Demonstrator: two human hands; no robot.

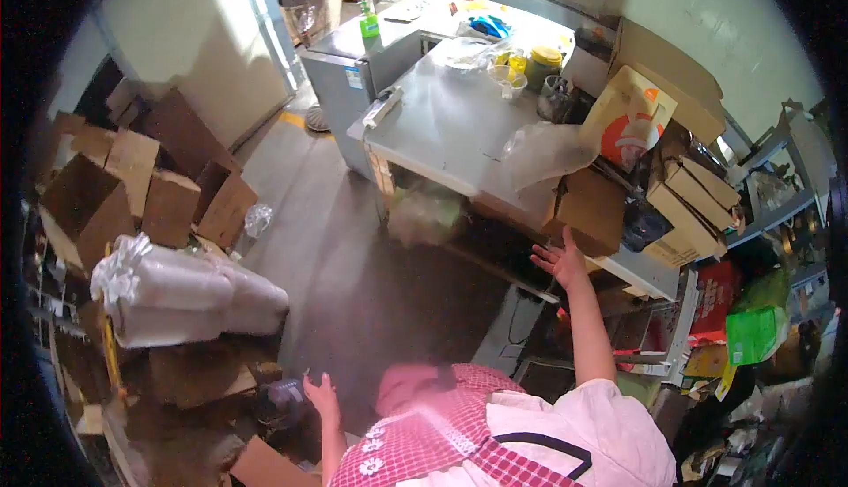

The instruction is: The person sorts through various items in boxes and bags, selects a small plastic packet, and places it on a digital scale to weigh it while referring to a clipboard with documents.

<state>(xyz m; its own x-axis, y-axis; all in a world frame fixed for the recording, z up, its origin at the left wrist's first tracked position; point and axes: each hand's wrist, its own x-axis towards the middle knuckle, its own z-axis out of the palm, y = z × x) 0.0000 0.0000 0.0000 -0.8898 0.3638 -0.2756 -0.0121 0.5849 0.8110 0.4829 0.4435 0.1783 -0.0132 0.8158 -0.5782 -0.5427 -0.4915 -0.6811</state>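
Note:
My right hand (563,264) reaches out with its fingers spread and nothing in them. One finger overlaps the lower edge of a brown cardboard box (594,207) at the table's near edge; whether it touches, I cannot tell. Lower down, my left hand (321,394) hangs by my side, fingers apart and holding nothing visible. Close to its left lies a dark, partly clear plastic item (283,392), too blurred to name. Crumpled clear plastic (543,153) rests on the metal-topped table (442,120) behind the box.
Open cardboard boxes (141,178) pile up at the left above large plastic-wrapped rolls (190,297). Yellow-lidded jar (543,63), clear tub (507,83) and a green bottle (368,23) stand on the far surfaces. Crowded shelves (777,213) line the right, beside more cartons (693,196).

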